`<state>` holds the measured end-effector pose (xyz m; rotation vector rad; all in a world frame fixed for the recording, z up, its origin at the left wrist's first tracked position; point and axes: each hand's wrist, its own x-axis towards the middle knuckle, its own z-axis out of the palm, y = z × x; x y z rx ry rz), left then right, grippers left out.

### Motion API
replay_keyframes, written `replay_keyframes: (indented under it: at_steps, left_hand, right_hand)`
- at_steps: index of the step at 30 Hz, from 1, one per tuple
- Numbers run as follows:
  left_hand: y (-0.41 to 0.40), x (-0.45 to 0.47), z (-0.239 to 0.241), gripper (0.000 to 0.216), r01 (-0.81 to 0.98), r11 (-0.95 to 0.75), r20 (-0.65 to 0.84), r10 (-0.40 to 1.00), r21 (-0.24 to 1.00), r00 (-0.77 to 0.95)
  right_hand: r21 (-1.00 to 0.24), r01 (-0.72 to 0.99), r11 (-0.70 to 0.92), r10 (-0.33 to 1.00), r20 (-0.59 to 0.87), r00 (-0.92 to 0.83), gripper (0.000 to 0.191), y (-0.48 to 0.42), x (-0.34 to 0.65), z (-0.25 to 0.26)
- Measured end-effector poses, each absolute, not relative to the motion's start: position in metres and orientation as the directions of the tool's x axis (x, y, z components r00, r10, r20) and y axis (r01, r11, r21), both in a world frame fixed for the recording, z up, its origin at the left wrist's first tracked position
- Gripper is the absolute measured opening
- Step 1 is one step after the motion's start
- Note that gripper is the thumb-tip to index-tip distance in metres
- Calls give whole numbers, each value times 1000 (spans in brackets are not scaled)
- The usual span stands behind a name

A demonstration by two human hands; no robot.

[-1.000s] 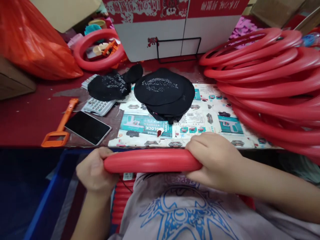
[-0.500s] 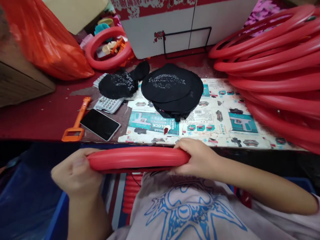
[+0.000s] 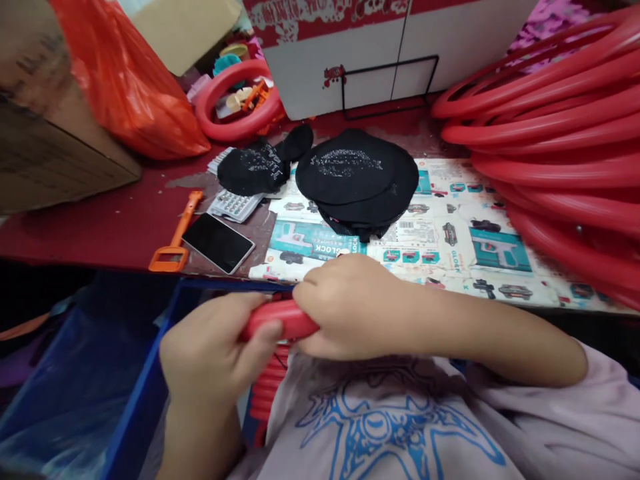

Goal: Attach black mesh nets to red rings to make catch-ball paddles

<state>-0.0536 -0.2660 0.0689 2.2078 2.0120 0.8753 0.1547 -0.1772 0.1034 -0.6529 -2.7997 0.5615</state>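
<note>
Low in front of my body, just off the table's front edge, I hold a red plastic ring (image 3: pixel 285 319) between both hands. My left hand (image 3: pixel 213 340) is wrapped round its left part, with the thumb along the near side. My right hand (image 3: pixel 345 307) grips it close by on the right, fingers curled over the top. Only a short red stretch shows between the hands; the rest is covered by them. Beyond the hands lies a printed cardboard sheet (image 3: pixel 320 247) with toy pictures.
A stack of red rings (image 3: pixel 560 147) rises at the right. Black caps (image 3: pixel 357 173), a phone (image 3: pixel 219 243), a calculator (image 3: pixel 237 205) and an orange plastic handle (image 3: pixel 175 240) lie on the table. An orange bag (image 3: pixel 140 100) and carton (image 3: pixel 60 147) stand left; a blue bin (image 3: pixel 135 393) is below.
My hands have come much closer together on the red ring, the left moving right and the right moving left. The view has shifted slightly.
</note>
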Motion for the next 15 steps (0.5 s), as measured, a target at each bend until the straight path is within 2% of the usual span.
replay_keyframes:
  at_steps: [2,5,8,10,12,14,15]
  left_hand:
    - [-261,-64,61,33,898,-139,475,876,417,-85]
    - [-259,-94,42,35,826,-144,517,833,546,-196]
    - [-262,-112,30,36,772,-144,518,814,620,-264]
    - [-265,-108,32,35,817,-144,592,759,559,-272]
    - [-267,-96,40,34,881,-184,662,728,436,-175]
    - [-266,-85,50,38,923,-196,639,767,330,-66]
    - [-265,-82,53,37,918,-177,608,789,355,-83]
  right_hand:
    - [-495,444,747,543,69,-837,32,-173,154,88]
    - [-606,501,618,600,-49,-799,45,-170,162,64]
    - [-612,462,642,569,-24,-822,41,-173,164,50]
    - [-572,427,700,532,19,-847,35,-177,158,49]
    - [-551,409,727,509,33,-860,33,-178,148,55]
    - [-550,395,736,498,44,-866,34,-175,140,66]
    - [-563,375,736,485,53,-873,36,-171,139,73]
